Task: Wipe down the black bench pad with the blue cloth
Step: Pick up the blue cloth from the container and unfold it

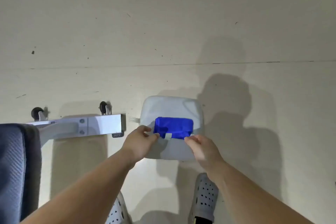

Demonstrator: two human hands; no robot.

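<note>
Wiping not yet begun: your left hand (141, 139) and right hand (201, 148) pinch the near edge of the folded, glossy blue cloth (173, 127), which lies on a pale, rounded-square pouch (171, 106) on the floor. The black bench pad (16, 165), textured and untouched, sits well apart at left.

Pouch (172, 112) lies on floor (163, 23), centre-right, cloth (173, 126) in its opening. Left hand (140, 142) at cloth's near-left corner, right hand (203, 148) at near-right. Bench frame (101, 124) left of pouch, two wheels (37, 112) on its far side. Bench pad (18, 169) far left, near edge. Shoes (204, 198) near, below pouch.
</note>
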